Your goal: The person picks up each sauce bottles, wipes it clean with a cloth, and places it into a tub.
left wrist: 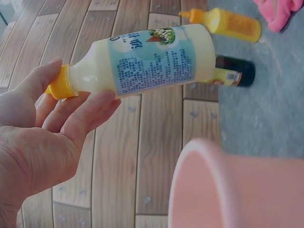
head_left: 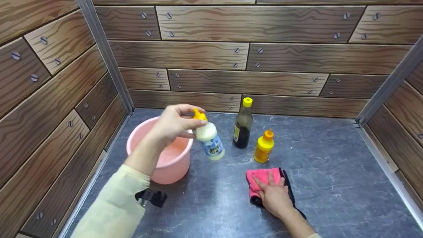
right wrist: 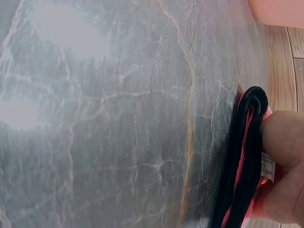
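Observation:
By its yellow cap, my left hand (head_left: 173, 124) holds a pale squeeze bottle (head_left: 212, 143) with a blue label, tilted above the table. In the left wrist view, the bottle (left wrist: 156, 64) shows printed text and a small food picture, and the thumb and fingers grip around its cap and neck. My right hand (head_left: 275, 196) rests with spread fingers on a folded pink cloth (head_left: 259, 172) with black edging. In the right wrist view, the cloth's black rolled edge (right wrist: 251, 137) and a white tag show beside the hand.
A pink bucket (head_left: 175, 172) stands at left, partly behind the left forearm. Toward the back are a glass bottle (head_left: 243, 132) of dark liquid with a yellow cap and a small yellow squeeze bottle (head_left: 264, 148). Wood-patterned walls (head_left: 205, 56) enclose the grey marbled table (head_left: 337, 178).

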{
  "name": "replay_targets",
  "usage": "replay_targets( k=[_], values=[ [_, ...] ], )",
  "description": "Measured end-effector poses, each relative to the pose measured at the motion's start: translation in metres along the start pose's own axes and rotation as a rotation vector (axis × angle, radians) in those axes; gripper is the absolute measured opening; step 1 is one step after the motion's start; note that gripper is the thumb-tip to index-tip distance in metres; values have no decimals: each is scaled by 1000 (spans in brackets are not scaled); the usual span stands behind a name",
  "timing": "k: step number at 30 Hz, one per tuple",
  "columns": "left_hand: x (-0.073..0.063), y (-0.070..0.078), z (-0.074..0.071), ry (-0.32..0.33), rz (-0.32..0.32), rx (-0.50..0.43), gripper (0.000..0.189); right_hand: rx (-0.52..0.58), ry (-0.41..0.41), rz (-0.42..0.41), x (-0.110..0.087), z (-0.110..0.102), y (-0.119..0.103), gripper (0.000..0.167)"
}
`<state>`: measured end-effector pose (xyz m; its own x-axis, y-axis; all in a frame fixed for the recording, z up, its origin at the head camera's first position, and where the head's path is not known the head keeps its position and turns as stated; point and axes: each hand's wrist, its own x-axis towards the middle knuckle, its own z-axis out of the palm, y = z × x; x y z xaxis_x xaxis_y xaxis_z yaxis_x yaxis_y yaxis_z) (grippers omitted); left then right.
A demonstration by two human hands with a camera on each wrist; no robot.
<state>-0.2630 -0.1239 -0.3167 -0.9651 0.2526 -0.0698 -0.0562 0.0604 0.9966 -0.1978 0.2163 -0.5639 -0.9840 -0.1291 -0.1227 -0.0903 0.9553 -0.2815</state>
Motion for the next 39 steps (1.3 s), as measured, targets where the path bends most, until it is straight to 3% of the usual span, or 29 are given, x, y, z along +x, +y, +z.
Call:
replay_targets(
  k=[10, 20, 30, 39],
  values=[
    [-10, 14, -49, 118, 3, -40, 34, 18, -26, 16, -1, 1, 1, 51],
    [-14, 13, -90, 227, 19, -93, 27, 30, 3, 4, -3, 0, 1, 50],
    [-10, -11, -113, 323, -62, -94, 33, 15, 33, 1, -3, 2, -1, 50],
    [4, -38, -113, 389, -138, -34, 41, 5, 39, -3, -4, 2, -1, 50]
  ],
)
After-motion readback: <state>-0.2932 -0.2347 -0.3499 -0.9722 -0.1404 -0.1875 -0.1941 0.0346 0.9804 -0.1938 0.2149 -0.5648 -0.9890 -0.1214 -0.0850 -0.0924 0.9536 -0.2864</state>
